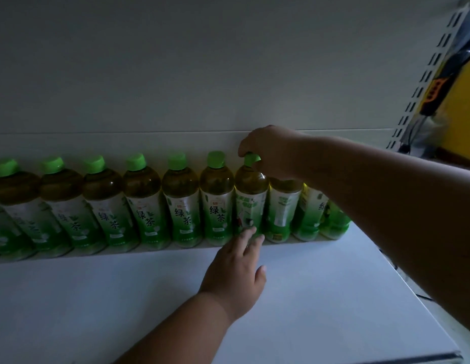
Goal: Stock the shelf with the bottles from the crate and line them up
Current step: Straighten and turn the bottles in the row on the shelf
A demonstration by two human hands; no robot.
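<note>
- While the bottle (251,203) is pinched at its cap by the right hand (270,151), it's probably best twisted label-forward.
- Its base gets steadied by the left hand (235,274), fingers straight.

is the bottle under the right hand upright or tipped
Upright: the bottle stands in the row on the shelf, its cap held in the right hand's grip.

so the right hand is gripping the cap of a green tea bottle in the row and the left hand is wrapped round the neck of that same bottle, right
Not quite. The right hand does have its grip on the green cap of a green tea bottle in the row, but the left hand is not round the neck. The head view shows it down on the shelf, straight fingertips touching that bottle's base.
</note>
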